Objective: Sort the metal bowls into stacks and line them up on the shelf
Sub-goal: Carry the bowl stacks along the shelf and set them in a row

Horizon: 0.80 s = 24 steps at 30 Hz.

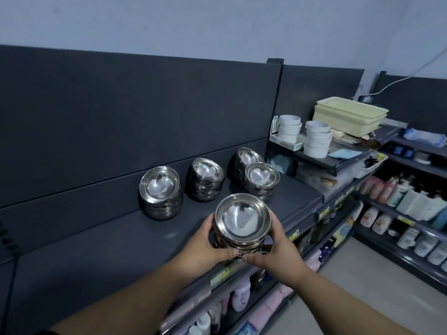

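A stack of shiny metal bowls [242,220] is held between both hands at the front edge of the dark grey shelf [116,240]. My left hand [208,240] grips its left side and my right hand [275,247] its right side, thumbs meeting under the stack. Whether the stack rests on the shelf or hovers just above it I cannot tell. Farther back stand other bowl stacks: one at the left [160,192], one in the middle [206,178], one at the rear right [246,160] and one just in front of it [261,180].
White cups [316,139] and cream plastic trays [348,117] sit on a higher shelf to the right. Below and to the right, lower shelves hold bottles and packets [411,197]. A dark back panel [145,112] rises behind the bowls. The aisle floor lies at the lower right.
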### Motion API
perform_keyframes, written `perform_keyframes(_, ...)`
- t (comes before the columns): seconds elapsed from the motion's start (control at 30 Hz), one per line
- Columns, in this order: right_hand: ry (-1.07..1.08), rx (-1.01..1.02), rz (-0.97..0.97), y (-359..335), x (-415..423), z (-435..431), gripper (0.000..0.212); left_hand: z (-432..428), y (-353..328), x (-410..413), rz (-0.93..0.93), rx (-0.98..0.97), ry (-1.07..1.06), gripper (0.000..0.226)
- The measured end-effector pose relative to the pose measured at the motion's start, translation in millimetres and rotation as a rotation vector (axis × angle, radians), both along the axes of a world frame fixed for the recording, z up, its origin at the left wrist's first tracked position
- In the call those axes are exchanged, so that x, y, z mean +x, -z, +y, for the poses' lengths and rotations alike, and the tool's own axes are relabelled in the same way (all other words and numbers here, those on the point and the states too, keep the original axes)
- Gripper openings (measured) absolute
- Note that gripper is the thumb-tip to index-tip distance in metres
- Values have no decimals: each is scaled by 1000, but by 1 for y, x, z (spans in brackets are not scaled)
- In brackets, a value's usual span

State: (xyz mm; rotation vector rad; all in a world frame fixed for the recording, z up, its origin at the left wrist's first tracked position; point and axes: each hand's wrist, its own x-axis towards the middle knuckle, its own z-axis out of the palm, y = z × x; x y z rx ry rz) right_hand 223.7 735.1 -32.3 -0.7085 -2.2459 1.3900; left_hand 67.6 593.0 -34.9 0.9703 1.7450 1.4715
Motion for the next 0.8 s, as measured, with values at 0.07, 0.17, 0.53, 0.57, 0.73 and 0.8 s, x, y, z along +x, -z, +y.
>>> perform_keyframes(0.07, -8, -3, -6, 1, -14, 18, 119, 19, 2, -14, -20, 5, 4, 107)
perform_keyframes(0.17, -29, -25, -20, 2, -30, 44, 119, 45, 14, -32, -70, -3, -40, 109)
perform_keyframes(0.53, -215, 8, -110, 31, -90, 129, 89, 97, 27, -38, -46, 14, -363, 96)
perform_keyframes(0.57, -244, 16, -107, 32, -95, 135, 84, 100, 28, -38, -35, 11, -411, 97)
perform_keyframes(0.73, -301, 125, -124, 37, -105, 158, 67, 116, 27, -26, 27, -41, -625, 84)
perform_keyframes(0.8, -334, 139, -154, 41, -102, 168, 65, 123, 24, -21, 55, -57, -713, 79)
